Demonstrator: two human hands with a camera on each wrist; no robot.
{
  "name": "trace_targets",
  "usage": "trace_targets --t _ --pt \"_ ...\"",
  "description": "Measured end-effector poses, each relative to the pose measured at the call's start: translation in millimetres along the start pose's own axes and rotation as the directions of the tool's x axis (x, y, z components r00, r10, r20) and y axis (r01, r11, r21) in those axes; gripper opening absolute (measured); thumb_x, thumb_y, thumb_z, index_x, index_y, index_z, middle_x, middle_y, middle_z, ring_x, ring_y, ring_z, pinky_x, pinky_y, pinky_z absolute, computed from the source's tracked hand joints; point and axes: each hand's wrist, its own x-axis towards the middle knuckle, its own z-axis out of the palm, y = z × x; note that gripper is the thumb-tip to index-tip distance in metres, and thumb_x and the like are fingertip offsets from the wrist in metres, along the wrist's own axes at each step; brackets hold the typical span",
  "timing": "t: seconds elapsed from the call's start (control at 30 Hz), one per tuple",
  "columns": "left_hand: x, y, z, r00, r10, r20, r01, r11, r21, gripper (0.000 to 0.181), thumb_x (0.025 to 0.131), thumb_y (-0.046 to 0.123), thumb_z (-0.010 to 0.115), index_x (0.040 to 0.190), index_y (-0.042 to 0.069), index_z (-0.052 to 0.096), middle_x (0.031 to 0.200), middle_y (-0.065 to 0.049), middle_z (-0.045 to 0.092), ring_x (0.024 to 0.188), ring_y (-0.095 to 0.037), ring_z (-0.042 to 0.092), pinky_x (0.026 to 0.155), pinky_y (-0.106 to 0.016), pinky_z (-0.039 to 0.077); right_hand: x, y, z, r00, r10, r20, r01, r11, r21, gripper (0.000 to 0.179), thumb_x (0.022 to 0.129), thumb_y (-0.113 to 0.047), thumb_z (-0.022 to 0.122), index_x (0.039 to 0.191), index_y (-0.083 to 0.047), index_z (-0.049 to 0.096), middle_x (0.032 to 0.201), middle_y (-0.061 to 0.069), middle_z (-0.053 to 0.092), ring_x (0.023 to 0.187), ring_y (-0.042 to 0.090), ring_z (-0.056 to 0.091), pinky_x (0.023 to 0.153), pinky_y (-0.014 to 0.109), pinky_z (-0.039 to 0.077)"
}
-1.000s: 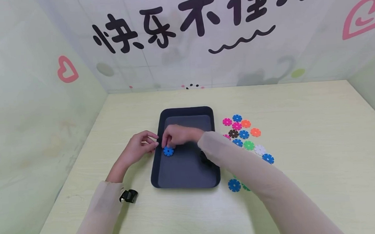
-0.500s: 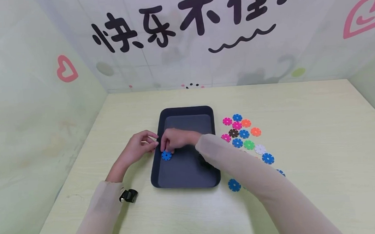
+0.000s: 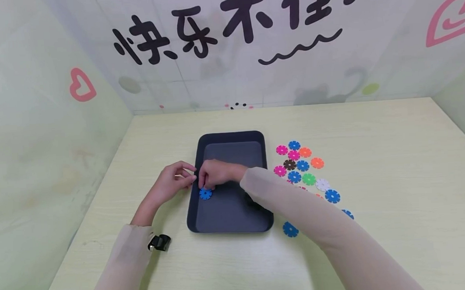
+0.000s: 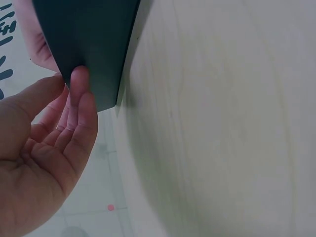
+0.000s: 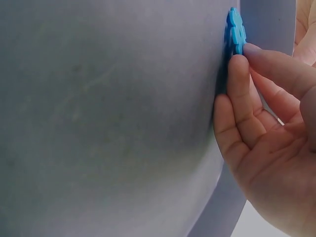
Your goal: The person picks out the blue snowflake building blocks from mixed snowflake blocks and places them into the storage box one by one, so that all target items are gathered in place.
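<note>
My head view is looking forward, down over the worktop (image 3: 399, 162); close up, my wrist views are facing my fingers (image 5: 239, 79), both sharing the tray (image 3: 232, 217).

Blue disc (image 3: 205, 194), dark grey tray (image 3: 232, 219)

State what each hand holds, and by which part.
Right hand: blue, round, notched, plastic-looking disc, by its edge. Left hand: dark, rectangular tray, by its left rim.

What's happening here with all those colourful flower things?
A person's right hand is pinching a blue disc inside the dark tray, near its left side. The left hand holds the tray's left edge. More discs in different colours lie on the table, right of the tray; the right sleeve hides some.
</note>
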Motion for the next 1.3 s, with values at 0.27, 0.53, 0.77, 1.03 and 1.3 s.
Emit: trace_targets --t 0.27,0.53,0.77,1.03,1.3 --pt "0.2 -1.0 -0.3 1.0 -0.004 -0.001 0.004 1.0 -0.005 0.025 0.088 0.005 0.061 0.11 -0.004 0.055 0.081 -0.016 0.061 0.069 -0.029 0.062 0.065 -0.038 0.053 0.6 -1.2 0.8 1.0 0.028 -0.001 -0.029 0.999 -0.014 0.007 0.082 -0.002 0.066 0.088 -0.001 0.07 0.068 0.001 0.063 0.059 0.009 0.055 0.06 0.019 0.048" --pt "0.5 -0.5 0.1 1.0 -0.009 -0.001 0.009 1.0 -0.01 0.025 0.088 0.005 0.061 0.11 -0.004 0.055 0.082 -0.018 0.061 0.069 -0.029 0.062 0.066 -0.039 0.053 0.2 -1.4 0.6 0.999 0.039 -0.003 -0.039 0.999 -0.015 0.008 0.082 -0.002 0.067 0.089 -0.001 0.07 0.069 0.001 0.064 0.06 0.009 0.056 0.06 0.019 0.048" --pt "0.3 -1.4 0.4 1.0 -0.005 -0.005 0.005 1.0 -0.011 0.024 0.088 0.004 0.061 0.11 -0.004 0.055 0.08 -0.015 0.061 0.068 -0.026 0.062 0.066 -0.039 0.053 -1.8 -1.7 -2.5 1.0 0.015 0.0 -0.015 1.0 0.018 0.009 0.082 -0.002 0.066 0.09 0.0 0.069 0.072 0.003 0.065 0.06 0.01 0.057 0.061 0.02 0.05" --pt "0.5 -1.9 0.8 1.0 0.002 -0.017 -0.003 1.0 -0.011 0.022 0.087 0.001 0.061 0.107 -0.004 0.056 0.077 -0.014 0.061 0.067 -0.03 0.062 0.064 -0.039 0.053 -9.1 -5.2 -14.0 1.0 -0.026 -0.016 0.026 0.999 0.021 0.011 0.082 -0.002 0.066 0.093 0.0 0.068 0.077 0.004 0.066 0.062 0.011 0.058 0.062 0.021 0.05" --pt "0.0 -0.2 1.2 1.0 -0.008 -0.014 0.008 1.0 -0.011 0.023 0.087 0.002 0.06 0.109 -0.004 0.056 0.082 -0.02 0.062 0.069 -0.03 0.062 0.065 -0.039 0.053 -25.0 -10.2 -28.6 0.997 -0.065 -0.046 0.064 0.998 -0.021 0.014 0.084 -0.004 0.065 0.097 0.001 0.067 0.081 0.004 0.065 0.068 0.012 0.058 0.064 0.021 0.049"
